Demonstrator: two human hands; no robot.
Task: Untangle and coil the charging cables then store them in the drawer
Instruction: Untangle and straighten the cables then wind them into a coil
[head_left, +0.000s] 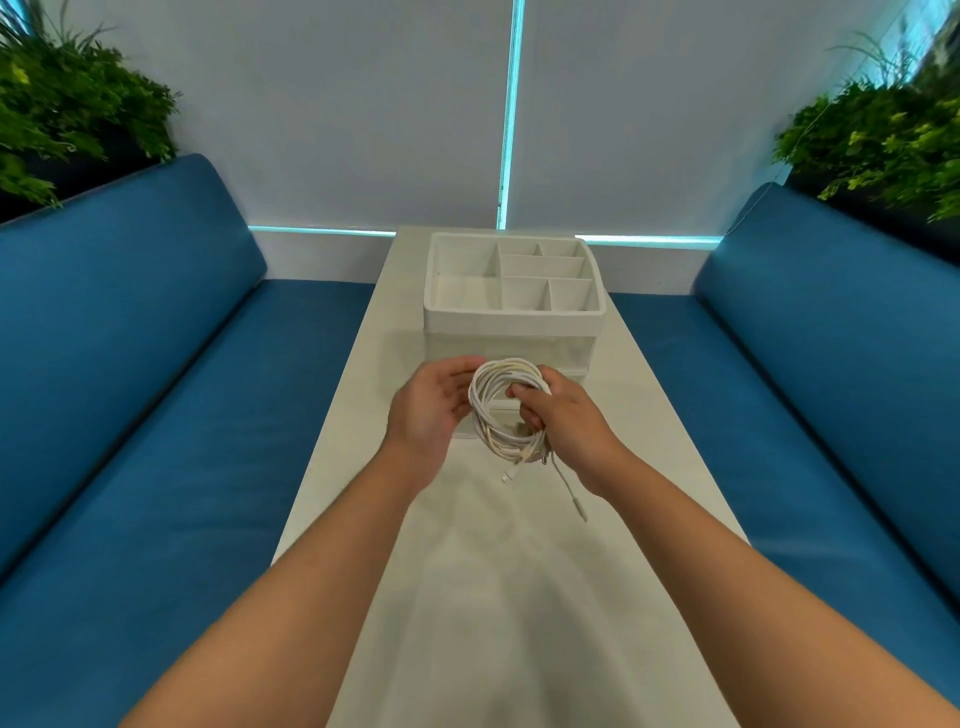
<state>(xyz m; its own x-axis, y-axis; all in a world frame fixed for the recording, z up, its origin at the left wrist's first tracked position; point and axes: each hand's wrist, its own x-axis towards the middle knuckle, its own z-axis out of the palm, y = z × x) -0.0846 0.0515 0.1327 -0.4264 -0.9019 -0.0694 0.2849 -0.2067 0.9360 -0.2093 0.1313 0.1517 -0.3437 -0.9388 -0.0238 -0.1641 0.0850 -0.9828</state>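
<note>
Two bare forearms are seen entering from about 7 and 5 o'clock. No sleeves are worn to the frame's edge. The left hand (434, 405) and right hand (563, 415) are ungloved, with short nails.

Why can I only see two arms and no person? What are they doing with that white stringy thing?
The camera sits on the person's head and looks down, so you see just their arms, as if through their eyes. There is only this one picture. The left hand and right hand hold a bundle of white charging cables wound into a ring. The right fingers curl through the ring; the left hand cups its side. Two plug ends dangle below. Behind the hands, on a long white table, stands a white organizer box with little open compartments on top and see-through drawers below. Blue benches run along both sides.
</note>
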